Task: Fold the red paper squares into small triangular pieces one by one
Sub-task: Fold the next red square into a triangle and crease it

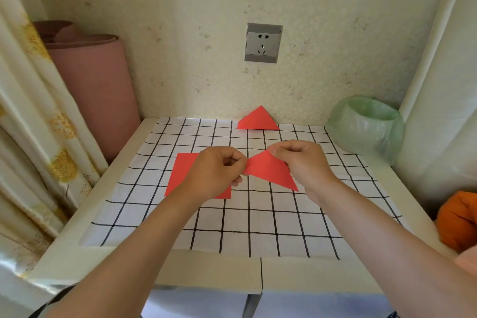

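Note:
Both hands hold one red paper folded into a triangle (271, 169) just above the checked cloth. My left hand (216, 170) pinches its left corner between thumb and fingers. My right hand (302, 160) grips its upper right edge. Flat red paper squares (180, 175) lie on the cloth under my left hand, partly hidden by it. A stack of folded red triangles (258, 120) leans against the wall at the back of the table.
The white table carries a black-and-white checked cloth (232, 227). A bin lined with a green plastic bag (366, 126) stands at the back right. A pink rolled mat (98, 90) and a curtain stand left. An orange object (456, 219) sits at the right edge.

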